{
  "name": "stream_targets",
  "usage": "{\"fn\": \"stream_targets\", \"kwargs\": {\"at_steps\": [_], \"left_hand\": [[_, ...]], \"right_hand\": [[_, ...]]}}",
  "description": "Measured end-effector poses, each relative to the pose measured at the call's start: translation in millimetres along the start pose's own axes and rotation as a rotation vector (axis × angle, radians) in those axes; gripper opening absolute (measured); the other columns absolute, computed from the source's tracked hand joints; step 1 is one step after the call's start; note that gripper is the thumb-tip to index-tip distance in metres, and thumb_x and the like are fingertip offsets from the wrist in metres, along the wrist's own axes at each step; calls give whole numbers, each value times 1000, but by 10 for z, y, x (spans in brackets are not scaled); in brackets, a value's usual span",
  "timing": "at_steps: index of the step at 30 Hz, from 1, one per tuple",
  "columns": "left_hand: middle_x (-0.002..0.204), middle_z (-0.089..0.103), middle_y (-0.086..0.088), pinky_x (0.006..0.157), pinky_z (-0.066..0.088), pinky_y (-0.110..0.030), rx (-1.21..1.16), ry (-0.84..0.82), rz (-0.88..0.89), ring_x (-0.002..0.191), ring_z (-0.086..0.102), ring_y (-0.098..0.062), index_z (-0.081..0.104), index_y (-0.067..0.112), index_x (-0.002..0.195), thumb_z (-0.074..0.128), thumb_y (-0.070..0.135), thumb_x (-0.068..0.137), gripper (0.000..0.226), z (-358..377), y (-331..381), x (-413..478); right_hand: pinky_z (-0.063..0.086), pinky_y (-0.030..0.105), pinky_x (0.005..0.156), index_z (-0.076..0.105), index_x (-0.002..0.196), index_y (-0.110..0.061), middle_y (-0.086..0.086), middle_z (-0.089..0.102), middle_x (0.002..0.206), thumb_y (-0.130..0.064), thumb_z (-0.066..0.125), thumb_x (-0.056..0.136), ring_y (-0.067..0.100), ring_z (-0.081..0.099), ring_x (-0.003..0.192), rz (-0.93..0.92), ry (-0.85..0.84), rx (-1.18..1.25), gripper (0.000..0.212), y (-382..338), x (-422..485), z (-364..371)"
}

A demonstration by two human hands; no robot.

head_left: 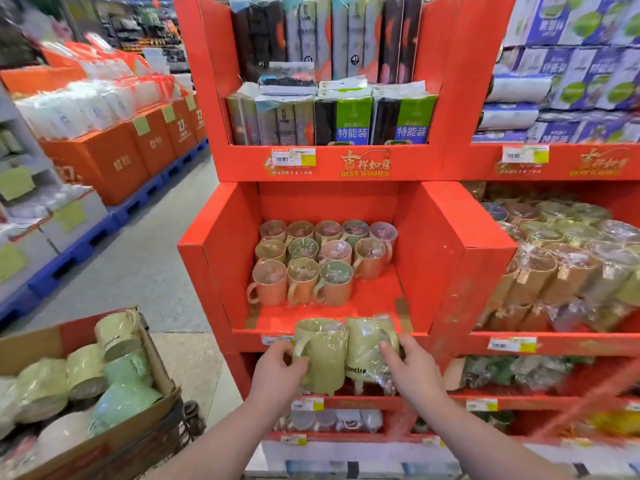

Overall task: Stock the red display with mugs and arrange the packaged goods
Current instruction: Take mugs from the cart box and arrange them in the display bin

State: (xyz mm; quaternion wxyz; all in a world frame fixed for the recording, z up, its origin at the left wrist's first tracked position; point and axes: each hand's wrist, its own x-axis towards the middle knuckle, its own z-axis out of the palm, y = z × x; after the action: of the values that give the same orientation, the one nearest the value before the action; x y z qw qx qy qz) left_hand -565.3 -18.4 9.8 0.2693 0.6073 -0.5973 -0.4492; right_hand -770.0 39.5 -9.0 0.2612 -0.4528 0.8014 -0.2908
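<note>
Fingers of L hand (277, 372) grip L mug (323, 355), R hand (412, 370) grips R mug (367, 348), at red display (433, 258) lip; grey floor (138, 268) left.

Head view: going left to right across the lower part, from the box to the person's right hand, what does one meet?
A cardboard box of wrapped mugs → left hand → plain green mug, gripped by that hand → lettered green mug → right hand, which holds it.
</note>
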Motion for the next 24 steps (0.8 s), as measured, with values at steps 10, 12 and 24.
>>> {"fn": "stream_targets", "kwargs": {"at_steps": [10, 12, 24], "left_hand": [[71, 52, 0, 52, 38, -22, 61, -102, 45, 61, 48, -14, 46, 18, 76, 57, 16, 89, 17, 31, 186, 696], [73, 56, -1, 59, 44, -30, 78, -109, 42, 65, 53, -18, 49, 18, 78, 58, 16, 88, 13, -20, 205, 881], [73, 59, -4, 55, 36, -28, 42, -141, 51, 62, 48, -15, 49, 18, 71, 60, 11, 85, 19, -293, 139, 1774]], "right_hand": [[38, 29, 59, 46, 92, -27, -2, 61, 75, -30, 49, 92, 19, 56, 68, 96, 56, 48, 5, -201, 508, -35], [36, 28, 55, 46, 83, -24, -3, 57, 71, -27, 49, 92, 14, 52, 62, 114, 81, 64, 10, -295, 643, -7], [36, 29, 55, 54, 91, -15, -2, 60, 79, -30, 56, 91, 18, 56, 72, 316, 183, 75, 15, -433, 1458, 322]]}}
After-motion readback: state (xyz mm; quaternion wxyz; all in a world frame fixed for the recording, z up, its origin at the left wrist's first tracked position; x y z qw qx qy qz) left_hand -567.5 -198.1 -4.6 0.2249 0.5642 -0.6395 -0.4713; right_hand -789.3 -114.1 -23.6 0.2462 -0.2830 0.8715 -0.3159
